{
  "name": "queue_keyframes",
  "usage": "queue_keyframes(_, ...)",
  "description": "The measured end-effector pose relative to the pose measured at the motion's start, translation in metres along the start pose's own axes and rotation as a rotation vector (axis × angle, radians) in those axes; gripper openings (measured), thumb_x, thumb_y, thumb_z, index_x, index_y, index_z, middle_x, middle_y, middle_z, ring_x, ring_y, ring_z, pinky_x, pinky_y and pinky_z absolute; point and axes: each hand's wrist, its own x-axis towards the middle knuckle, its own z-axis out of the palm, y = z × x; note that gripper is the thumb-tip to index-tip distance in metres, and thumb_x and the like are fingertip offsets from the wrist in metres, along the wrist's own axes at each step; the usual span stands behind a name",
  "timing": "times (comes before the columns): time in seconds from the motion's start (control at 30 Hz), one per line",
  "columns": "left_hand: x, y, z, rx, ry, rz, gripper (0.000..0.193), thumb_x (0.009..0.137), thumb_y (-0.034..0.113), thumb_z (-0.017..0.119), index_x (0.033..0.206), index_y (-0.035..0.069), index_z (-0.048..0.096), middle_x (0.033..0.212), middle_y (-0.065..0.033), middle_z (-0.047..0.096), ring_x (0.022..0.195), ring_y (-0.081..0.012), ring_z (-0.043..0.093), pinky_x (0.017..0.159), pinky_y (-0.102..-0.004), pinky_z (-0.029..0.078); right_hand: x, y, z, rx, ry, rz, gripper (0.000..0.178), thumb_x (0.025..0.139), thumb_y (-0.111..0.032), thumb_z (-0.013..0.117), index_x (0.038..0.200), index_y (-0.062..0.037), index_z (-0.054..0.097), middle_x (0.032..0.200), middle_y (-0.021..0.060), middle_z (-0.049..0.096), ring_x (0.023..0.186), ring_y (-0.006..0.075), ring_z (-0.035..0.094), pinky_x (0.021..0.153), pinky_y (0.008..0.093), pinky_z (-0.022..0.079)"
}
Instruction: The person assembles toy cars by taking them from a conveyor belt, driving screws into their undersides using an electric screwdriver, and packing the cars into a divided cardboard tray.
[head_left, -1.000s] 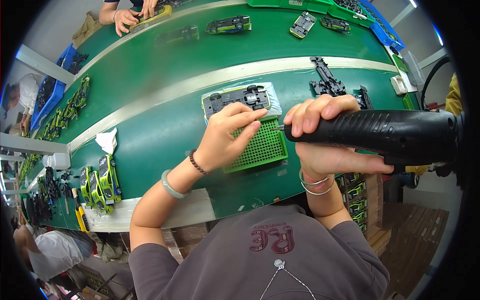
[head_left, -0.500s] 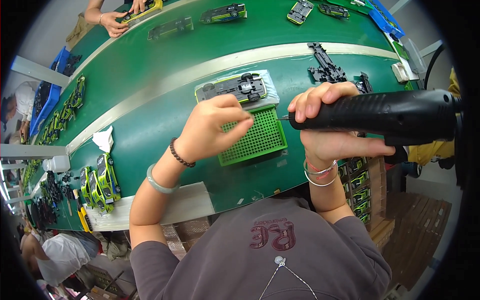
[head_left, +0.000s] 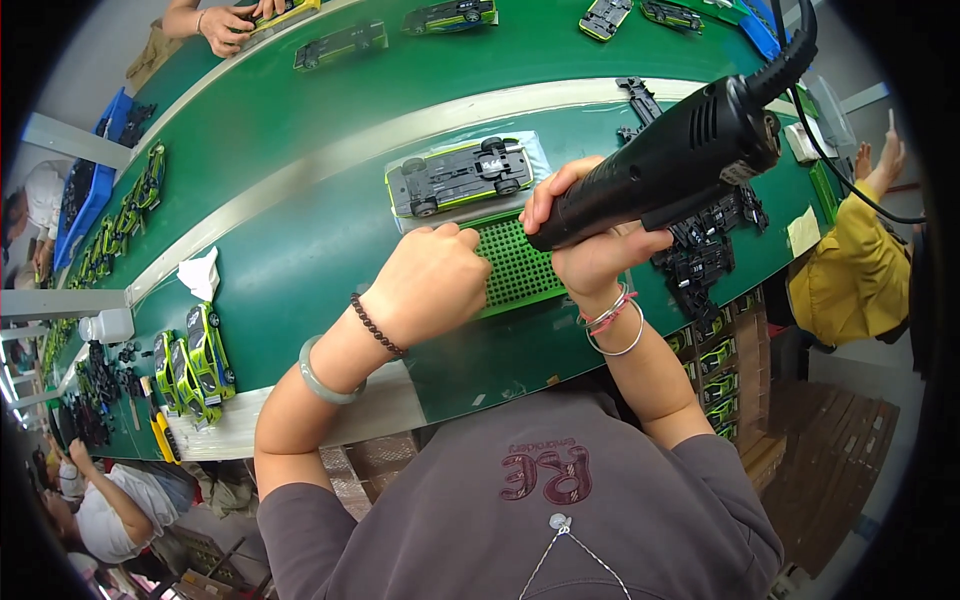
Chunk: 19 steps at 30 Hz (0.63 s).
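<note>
My right hand [head_left: 590,262] grips a black electric screwdriver [head_left: 640,165] by its front part, with the body slanting up to the right. Its tip is hidden behind my fingers. My left hand [head_left: 432,275] is closed, knuckles up, at the left side of a green perforated tray [head_left: 522,260]; anything in its fingers is hidden. Just beyond both hands a toy car [head_left: 455,178] lies upside down on a light cloth [head_left: 541,158], its dark underside and wheels showing. The tray sits between the car and me, partly covered by my hands.
Black chassis parts [head_left: 700,250] lie right of my right hand. Several yellow-green toy cars [head_left: 205,345] stand at the left near a yellow-handled tool [head_left: 163,432]. Across the green table [head_left: 300,230] a co-worker's hands [head_left: 228,28] handle another car. The screwdriver's cable [head_left: 850,175] hangs at the right.
The screwdriver has swung from nearly level to a slant, its rear end rising and its front moving left over the tray. My left hand has lowered slightly and its fingers are now out of sight.
</note>
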Motion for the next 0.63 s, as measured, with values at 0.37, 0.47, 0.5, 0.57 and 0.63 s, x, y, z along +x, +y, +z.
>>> queue_keyframes(0.37,0.0007,-0.0032,0.0034,0.006,-0.012,0.001,0.012,0.068,0.013,0.059,0.060,0.005,0.058,0.067,-0.0100,0.051,0.066,-0.0264,0.053,0.060,-0.0378,0.045,-0.0004,0.0023,0.0004,-0.040,-0.035,0.017,0.102,0.052,-0.095,0.021,0.084,-0.0010,0.045,0.061,0.0090,0.050,0.052,0.0185,0.052,0.051,0.0299,0.045)
queue_keyframes(0.47,0.0001,-0.0034,0.0035,-0.003,-0.016,-0.007,0.012,0.069,0.014,0.059,0.060,0.005,0.057,0.067,-0.0101,0.051,0.067,-0.0266,0.053,0.060,-0.0379,0.045,-0.0018,0.0067,0.0026,-0.071,0.004,0.020,0.102,0.052,-0.095,0.021,0.083,-0.0010,0.045,0.060,0.0091,0.050,0.052,0.0186,0.052,0.051,0.0298,0.045)
queue_keyframes(0.5,-0.0002,-0.0039,0.0042,-0.004,-0.015,-0.004,0.012,0.069,0.014,0.059,0.060,0.005,0.058,0.067,-0.0101,0.051,0.068,-0.0266,0.054,0.061,-0.0379,0.045,-0.0021,0.0064,0.0043,-0.071,0.004,0.020,0.102,0.052,-0.095,0.021,0.083,-0.0010,0.045,0.060,0.0091,0.050,0.052,0.0186,0.052,0.051,0.0298,0.045)
queue_keyframes(0.57,-0.0009,-0.0044,0.0039,-0.004,-0.012,-0.003,0.012,0.069,0.014,0.059,0.060,0.005,0.058,0.068,-0.0102,0.051,0.068,-0.0267,0.054,0.062,-0.0379,0.045,-0.0022,0.0049,0.0077,-0.128,0.002,0.021,0.100,0.054,-0.094,0.022,0.083,-0.0010,0.045,0.060,0.0091,0.051,0.052,0.0189,0.052,0.051,0.0300,0.045)
queue_keyframes(0.63,-0.0017,-0.0034,0.0019,-0.005,-0.028,-0.016,0.012,0.069,0.014,0.059,0.061,0.005,0.058,0.069,-0.0103,0.051,0.070,-0.0261,0.054,0.063,-0.0375,0.045,-0.0026,0.0077,0.0054,-0.132,-0.048,0.008,0.098,0.057,-0.093,0.023,0.084,-0.0018,0.045,0.060,0.0089,0.051,0.053,0.0197,0.053,0.052,0.0313,0.046)
